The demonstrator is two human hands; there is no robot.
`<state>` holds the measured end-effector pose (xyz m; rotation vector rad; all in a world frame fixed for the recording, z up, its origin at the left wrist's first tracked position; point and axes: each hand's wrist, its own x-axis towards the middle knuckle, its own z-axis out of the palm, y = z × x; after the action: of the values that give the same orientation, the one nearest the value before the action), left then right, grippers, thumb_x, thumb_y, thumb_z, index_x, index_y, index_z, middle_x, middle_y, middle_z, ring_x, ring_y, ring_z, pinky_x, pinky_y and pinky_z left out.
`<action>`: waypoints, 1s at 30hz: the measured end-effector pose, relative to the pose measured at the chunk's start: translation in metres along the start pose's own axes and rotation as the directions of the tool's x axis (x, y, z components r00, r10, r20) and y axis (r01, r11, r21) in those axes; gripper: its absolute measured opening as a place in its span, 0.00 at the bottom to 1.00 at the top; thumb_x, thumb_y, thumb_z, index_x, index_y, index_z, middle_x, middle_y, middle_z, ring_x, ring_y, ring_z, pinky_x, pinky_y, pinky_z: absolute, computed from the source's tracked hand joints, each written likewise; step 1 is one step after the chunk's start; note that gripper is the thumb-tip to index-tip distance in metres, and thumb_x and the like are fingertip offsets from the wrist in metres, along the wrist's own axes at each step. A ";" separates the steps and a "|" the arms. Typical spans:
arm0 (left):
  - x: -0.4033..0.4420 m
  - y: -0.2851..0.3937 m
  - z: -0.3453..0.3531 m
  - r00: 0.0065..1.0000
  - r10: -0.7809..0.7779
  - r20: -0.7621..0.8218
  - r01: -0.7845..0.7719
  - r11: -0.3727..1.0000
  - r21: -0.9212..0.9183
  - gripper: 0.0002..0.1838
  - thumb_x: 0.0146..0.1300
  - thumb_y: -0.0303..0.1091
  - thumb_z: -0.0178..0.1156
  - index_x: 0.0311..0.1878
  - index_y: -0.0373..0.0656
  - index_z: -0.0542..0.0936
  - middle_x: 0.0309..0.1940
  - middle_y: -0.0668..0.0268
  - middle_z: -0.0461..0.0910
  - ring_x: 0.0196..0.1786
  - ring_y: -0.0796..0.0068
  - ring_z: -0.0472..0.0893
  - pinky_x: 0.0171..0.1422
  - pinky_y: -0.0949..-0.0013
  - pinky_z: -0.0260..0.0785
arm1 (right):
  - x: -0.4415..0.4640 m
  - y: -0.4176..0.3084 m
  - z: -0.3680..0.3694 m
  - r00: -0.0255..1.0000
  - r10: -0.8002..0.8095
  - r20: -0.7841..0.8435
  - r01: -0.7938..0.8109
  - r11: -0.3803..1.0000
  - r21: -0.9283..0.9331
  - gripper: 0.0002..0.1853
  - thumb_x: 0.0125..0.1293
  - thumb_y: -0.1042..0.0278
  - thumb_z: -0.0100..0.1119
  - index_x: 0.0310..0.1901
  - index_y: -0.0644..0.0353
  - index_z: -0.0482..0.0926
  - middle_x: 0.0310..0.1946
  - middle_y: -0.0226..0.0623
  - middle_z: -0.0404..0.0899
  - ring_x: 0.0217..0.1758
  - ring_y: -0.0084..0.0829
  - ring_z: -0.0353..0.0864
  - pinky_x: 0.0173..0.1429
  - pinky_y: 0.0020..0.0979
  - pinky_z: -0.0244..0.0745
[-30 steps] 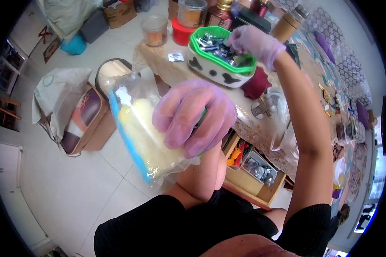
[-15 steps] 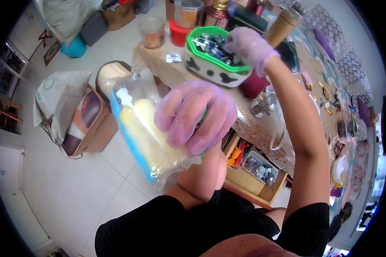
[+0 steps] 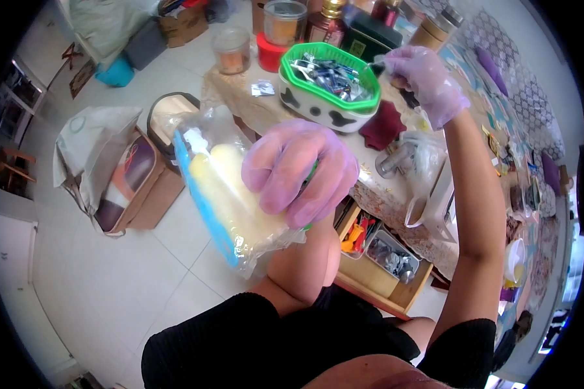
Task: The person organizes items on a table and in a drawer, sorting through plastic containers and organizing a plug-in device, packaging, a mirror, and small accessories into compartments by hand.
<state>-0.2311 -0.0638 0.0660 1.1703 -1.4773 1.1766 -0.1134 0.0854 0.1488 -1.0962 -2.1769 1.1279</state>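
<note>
Clear bag (image 3: 219, 188) in left hand (image 3: 302, 170), long axis slanting to lower right

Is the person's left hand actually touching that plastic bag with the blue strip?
Touching. The head view shows the left hand, its gloved fingers curled over the edge of the plastic bag, holding it up.

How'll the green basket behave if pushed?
The green basket sits in the white container, so both would probably slide together. It looks broad and low, so likely not tippy. The small items lie in a loose jumble, so expect shifting.
</note>
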 end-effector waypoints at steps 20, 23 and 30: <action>0.005 0.006 -0.001 0.998 -0.050 0.045 0.050 0.999 -0.004 0.12 0.62 0.33 0.66 0.47 0.41 0.80 0.47 0.62 0.82 0.47 0.61 0.83 0.42 0.68 0.82 | -0.176 0.117 -0.172 0.905 0.341 -0.256 -0.426 0.708 -0.563 0.15 0.66 0.60 0.64 0.48 0.62 0.85 0.28 0.38 0.83 0.33 0.30 0.82 0.43 0.32 0.76; 0.008 0.003 -0.002 0.994 -0.064 0.084 0.066 0.998 -0.018 0.12 0.62 0.33 0.66 0.47 0.42 0.80 0.48 0.62 0.82 0.48 0.61 0.83 0.44 0.67 0.81 | -0.173 0.076 -0.133 0.981 -0.014 -0.195 -0.135 0.674 -0.727 0.15 0.67 0.61 0.62 0.49 0.61 0.84 0.33 0.42 0.85 0.35 0.37 0.84 0.45 0.37 0.76; 0.007 0.000 -0.012 0.983 -0.116 0.145 0.121 0.992 -0.028 0.08 0.64 0.34 0.63 0.45 0.45 0.80 0.48 0.64 0.82 0.48 0.61 0.82 0.45 0.66 0.80 | -0.034 -0.010 -0.012 0.790 -0.563 0.242 0.569 0.529 -0.629 0.10 0.70 0.68 0.56 0.48 0.59 0.83 0.45 0.46 0.83 0.54 0.46 0.80 0.59 0.42 0.75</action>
<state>-0.2310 -0.0531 0.0749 1.3211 -1.5068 0.9984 -0.0900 0.0600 0.1624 -0.4849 -2.7311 0.0019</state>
